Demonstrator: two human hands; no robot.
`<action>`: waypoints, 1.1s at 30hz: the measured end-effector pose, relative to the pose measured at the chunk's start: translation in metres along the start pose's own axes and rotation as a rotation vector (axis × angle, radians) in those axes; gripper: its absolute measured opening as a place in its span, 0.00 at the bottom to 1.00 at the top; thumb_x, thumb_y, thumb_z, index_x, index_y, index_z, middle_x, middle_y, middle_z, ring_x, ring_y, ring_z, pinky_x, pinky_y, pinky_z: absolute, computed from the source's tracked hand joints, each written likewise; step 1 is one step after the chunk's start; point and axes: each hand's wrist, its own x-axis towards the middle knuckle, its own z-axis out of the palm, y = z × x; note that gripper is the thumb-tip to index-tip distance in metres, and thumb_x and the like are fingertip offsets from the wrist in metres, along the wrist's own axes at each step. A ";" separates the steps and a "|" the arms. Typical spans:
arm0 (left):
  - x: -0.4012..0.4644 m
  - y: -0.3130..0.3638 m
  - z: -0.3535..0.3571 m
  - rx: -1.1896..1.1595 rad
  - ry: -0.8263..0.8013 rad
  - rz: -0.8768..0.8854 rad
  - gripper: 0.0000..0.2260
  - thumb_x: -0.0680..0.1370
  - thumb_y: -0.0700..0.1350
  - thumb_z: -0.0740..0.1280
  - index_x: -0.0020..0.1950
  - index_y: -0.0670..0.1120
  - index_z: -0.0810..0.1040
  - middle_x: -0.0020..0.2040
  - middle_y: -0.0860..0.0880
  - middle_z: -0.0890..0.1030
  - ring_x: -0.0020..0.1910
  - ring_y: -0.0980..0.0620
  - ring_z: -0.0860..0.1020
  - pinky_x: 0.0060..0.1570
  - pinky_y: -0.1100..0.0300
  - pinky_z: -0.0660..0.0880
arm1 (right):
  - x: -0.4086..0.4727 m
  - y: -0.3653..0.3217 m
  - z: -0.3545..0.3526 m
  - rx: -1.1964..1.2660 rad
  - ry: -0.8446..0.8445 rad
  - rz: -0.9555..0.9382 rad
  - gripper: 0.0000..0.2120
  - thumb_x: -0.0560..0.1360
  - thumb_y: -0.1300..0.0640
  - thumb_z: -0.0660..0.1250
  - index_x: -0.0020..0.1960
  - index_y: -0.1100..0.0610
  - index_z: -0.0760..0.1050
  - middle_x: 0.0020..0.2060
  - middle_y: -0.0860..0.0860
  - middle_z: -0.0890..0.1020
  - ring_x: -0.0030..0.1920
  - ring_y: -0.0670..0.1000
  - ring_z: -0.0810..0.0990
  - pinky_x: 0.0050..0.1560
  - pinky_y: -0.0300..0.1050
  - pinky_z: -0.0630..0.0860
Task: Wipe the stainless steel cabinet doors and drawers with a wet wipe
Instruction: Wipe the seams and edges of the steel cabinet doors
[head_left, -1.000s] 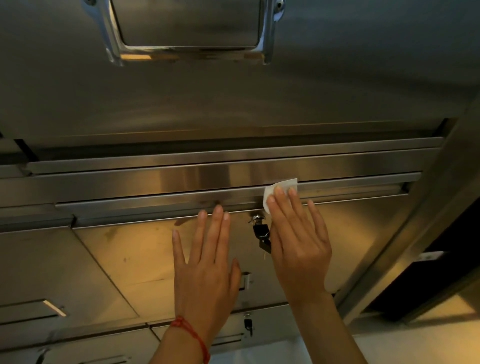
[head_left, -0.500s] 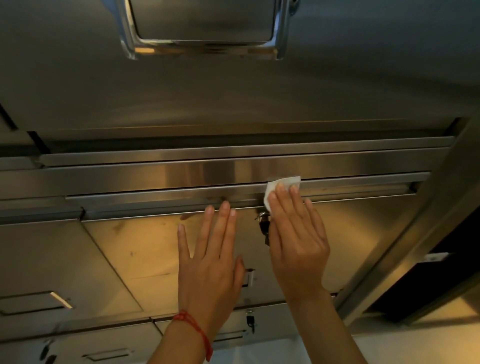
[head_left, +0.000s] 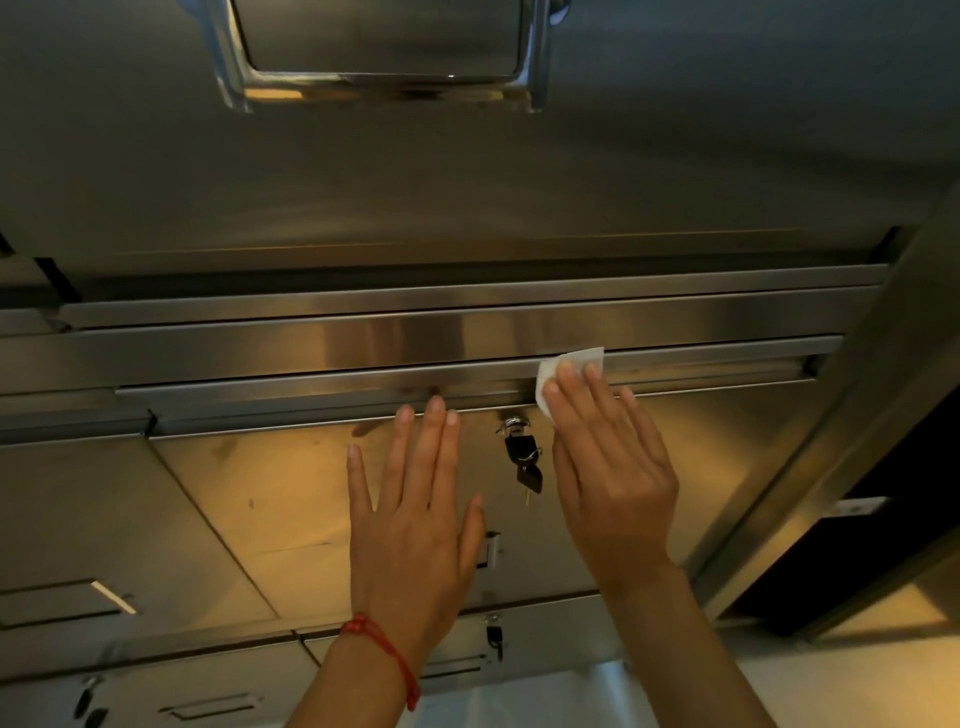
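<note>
Right hand (head_left: 615, 483) presses a white wet wipe (head_left: 563, 371) flat-fingered onto the steel drawer's top rail (head_left: 311, 387)
Left hand (head_left: 415, 525) spread flat on the brushed-steel drawer front (head_left: 249, 499); black keys (head_left: 524, 457) dangle between the hands — beside the wipe.

It looks like a commercial kitchen or similar service room: brushed stainless steel cabinet fronts (head_left: 291, 519) fill the view, with locked drawers, keys (head_left: 524, 460) hanging in a lock, and a chrome-framed hatch (head_left: 384, 85) above.
</note>
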 end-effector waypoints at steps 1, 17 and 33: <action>0.000 0.001 0.000 -0.003 0.005 -0.004 0.27 0.77 0.53 0.52 0.74 0.42 0.58 0.74 0.44 0.58 0.73 0.46 0.55 0.69 0.41 0.49 | -0.001 0.005 -0.002 -0.014 -0.012 -0.010 0.13 0.75 0.65 0.65 0.59 0.63 0.78 0.59 0.58 0.78 0.62 0.57 0.76 0.61 0.55 0.72; 0.001 0.000 0.001 0.003 -0.037 -0.018 0.26 0.81 0.55 0.42 0.74 0.42 0.57 0.74 0.44 0.58 0.74 0.46 0.55 0.70 0.41 0.49 | -0.005 0.024 -0.008 -0.040 0.027 0.073 0.13 0.74 0.67 0.67 0.58 0.64 0.78 0.58 0.59 0.79 0.60 0.58 0.77 0.60 0.57 0.74; 0.001 -0.001 -0.001 -0.002 -0.004 0.014 0.26 0.78 0.52 0.51 0.73 0.41 0.60 0.74 0.44 0.59 0.73 0.45 0.57 0.69 0.41 0.50 | -0.006 0.026 -0.009 -0.003 0.029 0.123 0.12 0.76 0.65 0.63 0.58 0.67 0.77 0.57 0.62 0.78 0.60 0.60 0.77 0.60 0.57 0.73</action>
